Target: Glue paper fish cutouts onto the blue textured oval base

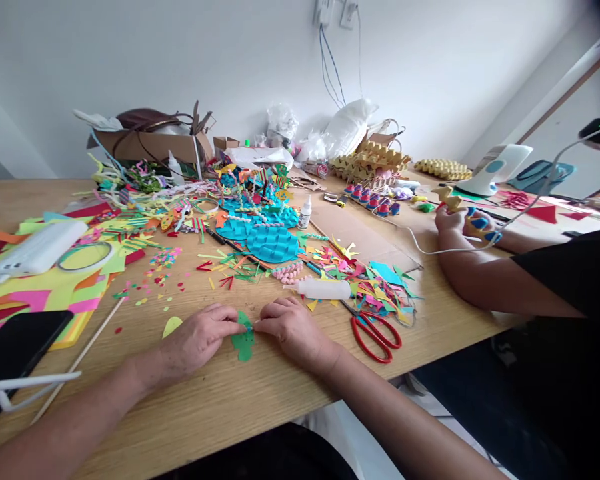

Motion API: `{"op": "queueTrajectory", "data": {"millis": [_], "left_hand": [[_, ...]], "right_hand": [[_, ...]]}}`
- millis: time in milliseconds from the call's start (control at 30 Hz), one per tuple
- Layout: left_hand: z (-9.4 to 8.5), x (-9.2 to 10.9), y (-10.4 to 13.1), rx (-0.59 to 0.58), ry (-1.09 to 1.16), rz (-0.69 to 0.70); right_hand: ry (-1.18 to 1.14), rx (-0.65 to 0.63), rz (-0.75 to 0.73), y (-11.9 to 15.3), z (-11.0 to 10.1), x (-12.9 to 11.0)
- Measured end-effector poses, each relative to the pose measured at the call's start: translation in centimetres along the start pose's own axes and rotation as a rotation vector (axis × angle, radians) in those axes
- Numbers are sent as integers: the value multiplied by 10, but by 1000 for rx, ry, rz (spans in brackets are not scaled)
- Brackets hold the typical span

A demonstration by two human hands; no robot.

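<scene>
A green paper cutout [243, 345] with a wavy outline lies on the table in front of me. My left hand [197, 337] has its fingers curled and its fingertips pressed on the cutout's left side. From the other side, my right hand [296, 332] is closed, with its fingertips at the upper right edge of the cutout. A tiny blue bit shows between the fingertips, too small to name. Partly behind my left hand is a yellow-green paper piece [171, 326]. Red-handled scissors [377, 337] and a white glue bottle [324, 289] lie beyond my right hand.
Blue layered paper craft [270, 241] stands mid-table among paper scraps [380, 287]. At left are a phone [25, 347], a tape roll [85, 257], a thin stick [87, 347] and a white power bank [43, 247]. A co-worker's hands [463, 223] hold painted egg-carton pieces at right.
</scene>
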State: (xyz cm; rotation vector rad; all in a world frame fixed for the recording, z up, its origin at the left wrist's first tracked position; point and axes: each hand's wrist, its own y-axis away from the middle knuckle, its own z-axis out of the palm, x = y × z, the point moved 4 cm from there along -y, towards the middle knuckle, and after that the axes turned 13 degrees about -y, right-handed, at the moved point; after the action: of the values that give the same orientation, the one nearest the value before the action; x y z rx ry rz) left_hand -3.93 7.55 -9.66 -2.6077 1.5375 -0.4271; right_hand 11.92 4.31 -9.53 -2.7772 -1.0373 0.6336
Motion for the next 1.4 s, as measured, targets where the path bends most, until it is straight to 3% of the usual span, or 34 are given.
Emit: {"op": "queueTrajectory", "data": {"millis": [200, 567, 1100, 1400], "left_hand": [[-2, -8, 3, 33, 41, 44], [-3, 0, 4, 65, -33, 66], [2, -3, 5, -7, 17, 37], [-1, -5, 4, 74, -13, 61]], "right_hand": [[-29, 2, 35, -2, 0, 1], [-38, 35, 32, -1, 2, 1], [39, 55, 5, -1, 1, -2], [-7, 44, 40, 1, 1, -2]]}}
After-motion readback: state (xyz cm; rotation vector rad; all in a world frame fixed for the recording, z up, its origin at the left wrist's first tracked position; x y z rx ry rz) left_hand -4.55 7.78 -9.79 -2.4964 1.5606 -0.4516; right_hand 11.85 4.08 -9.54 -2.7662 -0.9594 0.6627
